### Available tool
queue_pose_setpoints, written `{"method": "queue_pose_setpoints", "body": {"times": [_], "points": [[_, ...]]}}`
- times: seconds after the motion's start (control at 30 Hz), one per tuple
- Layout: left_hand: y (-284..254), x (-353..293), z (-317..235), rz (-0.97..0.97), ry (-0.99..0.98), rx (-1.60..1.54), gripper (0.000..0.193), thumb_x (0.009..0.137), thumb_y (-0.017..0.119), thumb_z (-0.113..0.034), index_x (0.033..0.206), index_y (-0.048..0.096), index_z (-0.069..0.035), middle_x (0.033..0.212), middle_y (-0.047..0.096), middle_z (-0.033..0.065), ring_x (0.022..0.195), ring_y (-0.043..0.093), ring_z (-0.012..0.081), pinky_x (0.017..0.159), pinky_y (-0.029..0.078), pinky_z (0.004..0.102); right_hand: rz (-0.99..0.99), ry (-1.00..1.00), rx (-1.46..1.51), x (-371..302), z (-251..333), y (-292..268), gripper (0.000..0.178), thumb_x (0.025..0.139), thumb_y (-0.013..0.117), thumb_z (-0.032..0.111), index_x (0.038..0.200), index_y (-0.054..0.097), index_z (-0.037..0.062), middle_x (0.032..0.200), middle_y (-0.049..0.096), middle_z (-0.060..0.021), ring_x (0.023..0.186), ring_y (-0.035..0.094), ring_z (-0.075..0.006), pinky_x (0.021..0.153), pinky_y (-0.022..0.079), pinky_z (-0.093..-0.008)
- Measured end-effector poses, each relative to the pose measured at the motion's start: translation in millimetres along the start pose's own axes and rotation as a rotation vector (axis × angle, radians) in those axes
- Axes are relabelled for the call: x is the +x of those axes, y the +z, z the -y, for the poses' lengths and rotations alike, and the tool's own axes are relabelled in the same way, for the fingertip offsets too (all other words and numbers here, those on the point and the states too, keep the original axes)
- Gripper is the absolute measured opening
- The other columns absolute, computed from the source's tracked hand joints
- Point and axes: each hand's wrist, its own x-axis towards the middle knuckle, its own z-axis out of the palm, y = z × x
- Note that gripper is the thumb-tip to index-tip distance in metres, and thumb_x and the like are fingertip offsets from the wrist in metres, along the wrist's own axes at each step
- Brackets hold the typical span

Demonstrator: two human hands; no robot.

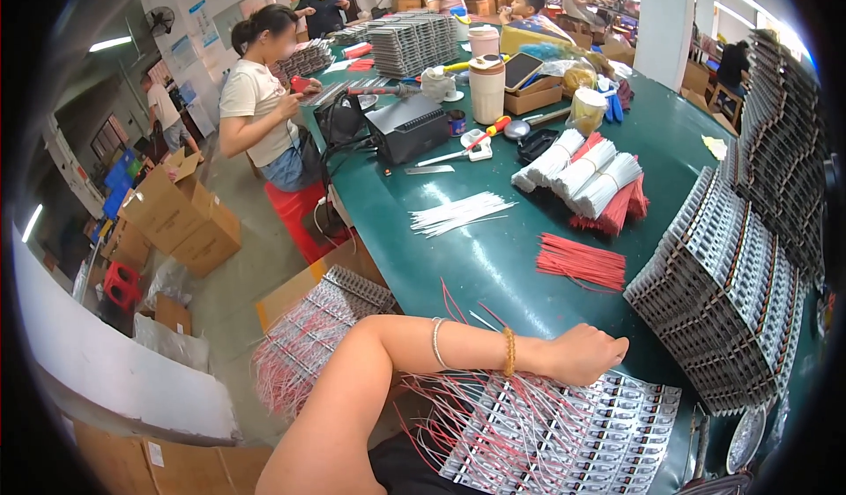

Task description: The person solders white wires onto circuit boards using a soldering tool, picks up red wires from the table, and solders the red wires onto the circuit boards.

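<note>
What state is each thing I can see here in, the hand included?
Left hand: curled closed; whether it grips anything is hidden.
Panel sheet: lying down, partly covered by thin wires.
Loose red wires: laid in a heap.
Loose white wires: spread, crisscrossed.
White bundles: banded, resting atop red bundles.
Panel pile: stacked high.
Floor carton: flaps open.
Red stool: occupied by a co-worker.

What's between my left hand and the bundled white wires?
Head view: bare green tabletop nearest your left hand, then loose red wires, then the ends of bundled red wires.
</note>
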Motion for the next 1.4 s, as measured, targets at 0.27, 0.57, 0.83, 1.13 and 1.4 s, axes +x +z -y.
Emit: {"method": "queue_pose_setpoints", "body": {"times": [0.27, 0.57, 0.83, 1.13, 1.4], "points": [[2.3, 0.7, 0.7, 0.010, -0.005, 0.007, 0.011, 0.084, 0.049, -0.012, 0.084, 0.049, -0.001, 0.066, 0.059, 0.0175, 0.063, 0.058, 0.0385, 0.055, 0.043, 0.0488, -0.262, 0.020, -0.184, 10.8, 6.0, 53.5, 0.011, 0.094, 0.045, 0.018, 0.088, 0.046, 0.0086, 0.056, 0.043, -0.0056, 0.042, 0.042, -0.0189, 0.043, 0.043, -0.0351], [2.1, 5.3, 2.0, 0.042, 0.024, 0.047, 0.012, 0.086, 0.049, -0.014, 0.084, 0.049, -0.002, 0.070, 0.060, 0.0157, 0.065, 0.058, 0.0366, 0.057, 0.044, 0.0473, 1.025, -0.428, -0.021, 67.7, -13.6, -17.0, 0.010, 0.091, 0.049, 0.017, 0.086, 0.046, 0.0094, 0.052, 0.040, -0.0039, 0.038, 0.039, -0.0165, 0.037, 0.040, -0.0313], [-1.2, -7.5, 2.8, 0.026, -0.041, 0.045, 0.012, 0.084, 0.050, -0.013, 0.085, 0.051, -0.001, 0.070, 0.061, 0.0173, 0.067, 0.059, 0.0372, 0.059, 0.044, 0.0481, -0.318, -0.010, -0.216, 4.5, 0.4, 53.2, 0.013, 0.091, 0.047, 0.016, 0.081, 0.046, 0.0089, 0.054, 0.043, -0.0060, 0.041, 0.042, -0.0186, 0.040, 0.041, -0.0321], [-14.2, -1.4, 2.9, 0.154, -0.088, 0.103, 0.009, 0.083, 0.047, -0.007, 0.090, 0.052, -0.002, 0.079, 0.059, 0.0216, 0.075, 0.059, 0.0397, 0.064, 0.046, 0.0473, -0.367, -0.119, -0.228, 13.8, -4.5, 57.3, 0.036, 0.095, 0.042, 0.024, 0.120, 0.040, -0.0019, 0.049, 0.033, 0.0010, 0.034, 0.031, -0.0118, 0.036, 0.034, -0.0285], [-8.2, 4.5, -2.6, 0.052, -0.018, -0.033, 0.007, 0.086, 0.052, -0.008, 0.084, 0.054, -0.001, 0.074, 0.058, 0.0181, 0.067, 0.056, 0.0359, 0.060, 0.043, 0.0393, -0.584, -0.616, -0.841, 18.4, 79.6, 41.7, 0.036, 0.091, 0.046, 0.006, 0.123, 0.038, -0.0074, 0.051, 0.042, -0.0015, 0.037, 0.039, -0.0089, 0.039, 0.037, -0.0233]]}}
